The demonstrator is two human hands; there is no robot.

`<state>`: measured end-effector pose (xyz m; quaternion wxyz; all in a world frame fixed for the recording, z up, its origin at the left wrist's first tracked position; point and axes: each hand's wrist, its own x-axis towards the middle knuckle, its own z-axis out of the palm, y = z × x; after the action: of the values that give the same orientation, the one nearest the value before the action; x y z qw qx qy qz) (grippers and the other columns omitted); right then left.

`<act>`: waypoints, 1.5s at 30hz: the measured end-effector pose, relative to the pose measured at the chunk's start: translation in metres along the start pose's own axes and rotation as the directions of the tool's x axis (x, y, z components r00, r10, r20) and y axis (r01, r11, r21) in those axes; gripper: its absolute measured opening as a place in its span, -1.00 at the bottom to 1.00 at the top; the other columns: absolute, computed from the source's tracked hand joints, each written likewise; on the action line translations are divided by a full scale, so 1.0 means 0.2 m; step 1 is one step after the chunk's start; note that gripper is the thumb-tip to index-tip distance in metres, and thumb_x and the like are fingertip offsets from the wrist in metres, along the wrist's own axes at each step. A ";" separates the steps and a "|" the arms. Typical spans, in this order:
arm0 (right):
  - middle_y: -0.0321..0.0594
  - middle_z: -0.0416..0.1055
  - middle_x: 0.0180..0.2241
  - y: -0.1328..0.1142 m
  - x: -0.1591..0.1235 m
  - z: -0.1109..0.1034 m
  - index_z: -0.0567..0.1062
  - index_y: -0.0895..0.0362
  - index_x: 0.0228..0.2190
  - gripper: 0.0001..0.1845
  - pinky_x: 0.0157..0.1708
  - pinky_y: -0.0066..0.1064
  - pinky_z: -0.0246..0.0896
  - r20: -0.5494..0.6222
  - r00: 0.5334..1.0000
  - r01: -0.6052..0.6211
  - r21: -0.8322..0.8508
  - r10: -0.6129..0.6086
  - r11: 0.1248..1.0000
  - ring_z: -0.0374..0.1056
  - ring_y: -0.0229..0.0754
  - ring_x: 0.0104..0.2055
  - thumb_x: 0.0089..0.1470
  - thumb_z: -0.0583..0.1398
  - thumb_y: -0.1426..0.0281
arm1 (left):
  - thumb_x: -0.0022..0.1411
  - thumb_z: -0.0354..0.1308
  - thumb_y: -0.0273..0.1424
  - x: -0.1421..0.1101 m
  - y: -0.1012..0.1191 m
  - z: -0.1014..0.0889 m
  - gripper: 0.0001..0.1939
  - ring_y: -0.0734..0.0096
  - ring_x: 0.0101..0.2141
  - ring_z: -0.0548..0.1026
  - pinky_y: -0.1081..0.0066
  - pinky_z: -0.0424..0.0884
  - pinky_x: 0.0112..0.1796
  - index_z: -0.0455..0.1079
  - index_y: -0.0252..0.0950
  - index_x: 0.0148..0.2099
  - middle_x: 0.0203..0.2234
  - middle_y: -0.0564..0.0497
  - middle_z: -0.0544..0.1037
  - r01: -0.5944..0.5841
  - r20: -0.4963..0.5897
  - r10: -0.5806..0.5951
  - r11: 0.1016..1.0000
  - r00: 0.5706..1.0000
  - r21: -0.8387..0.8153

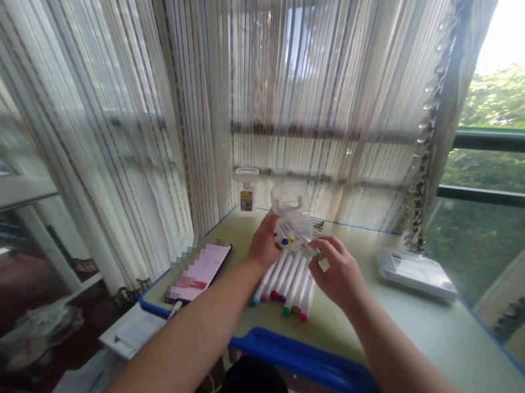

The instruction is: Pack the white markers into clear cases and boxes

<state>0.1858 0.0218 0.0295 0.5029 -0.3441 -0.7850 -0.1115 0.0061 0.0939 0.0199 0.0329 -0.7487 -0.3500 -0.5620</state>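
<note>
My left hand grips the side of a clear plastic case whose lid stands up at the back. Inside the case lie white markers, with a blue end and a yellow end facing me. At the case's right side, my right hand pinches a white marker with a green end; its far part reaches to the case. Below both hands, several white markers lie side by side on the table, their coloured ends pointing towards me.
On the left of the table lies a phone with a lit screen and a cable. A small clear container stands at the back left. At the right rests a flat clear box. Curtains hang behind the table.
</note>
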 end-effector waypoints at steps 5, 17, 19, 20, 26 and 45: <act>-0.13 0.35 -0.30 0.03 -0.01 0.04 0.39 0.12 -0.35 -0.77 -0.34 -0.38 0.27 0.038 0.969 -0.241 -0.093 0.245 0.966 0.32 -0.19 -0.36 -0.13 0.07 0.54 | -0.09 0.15 -0.64 0.00 0.01 0.00 -0.39 0.19 0.05 0.35 0.25 0.49 -0.11 0.18 -0.17 0.04 0.02 -0.10 0.35 -0.034 0.042 0.034 0.999 0.999 -0.013; -0.11 0.48 -0.39 0.02 0.01 0.01 0.43 0.09 -0.38 -0.82 -0.54 -0.42 0.00 0.285 0.812 -0.407 -0.348 0.509 0.845 0.35 -0.13 -0.45 0.06 0.03 0.39 | -0.06 0.10 -0.68 0.02 0.02 -0.02 -0.45 0.25 -0.06 0.42 0.32 0.48 -0.16 0.23 -0.17 -0.01 -0.10 -0.07 0.44 0.070 -0.006 -0.069 0.997 0.998 0.039; -0.14 0.46 -0.46 0.04 0.01 0.00 0.42 0.10 -0.46 -0.80 -0.57 -0.43 -0.03 0.264 0.793 -0.444 -0.367 0.549 0.818 0.33 -0.15 -0.47 0.06 0.06 0.29 | -0.07 0.10 -0.70 0.02 0.03 -0.02 -0.46 0.27 -0.10 0.44 0.35 0.47 -0.17 0.23 -0.20 -0.02 -0.12 -0.07 0.45 0.098 -0.031 -0.097 0.994 0.995 0.047; -0.15 0.44 -0.49 0.06 0.01 0.00 0.41 0.10 -0.49 -0.77 -0.56 -0.43 -0.03 0.253 0.794 -0.453 -0.360 0.552 0.816 0.32 -0.15 -0.48 0.06 0.08 0.24 | -0.07 0.09 -0.70 0.03 0.03 -0.02 -0.47 0.29 -0.11 0.45 0.36 0.46 -0.15 0.23 -0.21 -0.03 -0.13 -0.08 0.46 0.112 -0.051 -0.109 0.992 0.993 0.054; -0.11 0.38 -0.37 0.13 -0.01 0.03 0.45 0.13 -0.39 -0.63 -0.29 -0.34 0.21 0.127 0.928 -0.331 -0.155 0.351 0.931 0.34 -0.11 -0.29 0.17 -0.02 0.17 | -0.07 0.11 -0.69 0.03 -0.01 -0.02 -0.51 0.26 -0.10 0.45 0.32 0.42 -0.12 0.23 -0.24 -0.06 -0.15 -0.10 0.46 0.141 -0.122 -0.130 0.986 0.984 0.083; -0.19 0.41 -0.53 0.09 0.01 -0.03 0.35 0.09 -0.40 -0.70 -0.54 -0.43 0.01 0.146 0.891 -0.405 -0.171 0.430 0.898 0.31 -0.13 -0.49 0.16 -0.05 0.19 | -0.13 0.14 -0.71 0.02 -0.02 -0.01 -0.38 0.27 -0.10 0.45 0.34 0.48 -0.18 0.22 -0.18 0.01 -0.14 -0.07 0.44 0.085 -0.063 -0.082 0.995 0.995 0.045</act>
<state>0.2016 0.0320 0.0310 0.4175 -0.5470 -0.7252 -0.0222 0.0023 0.0974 0.0224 0.0379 -0.7148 -0.3931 -0.5771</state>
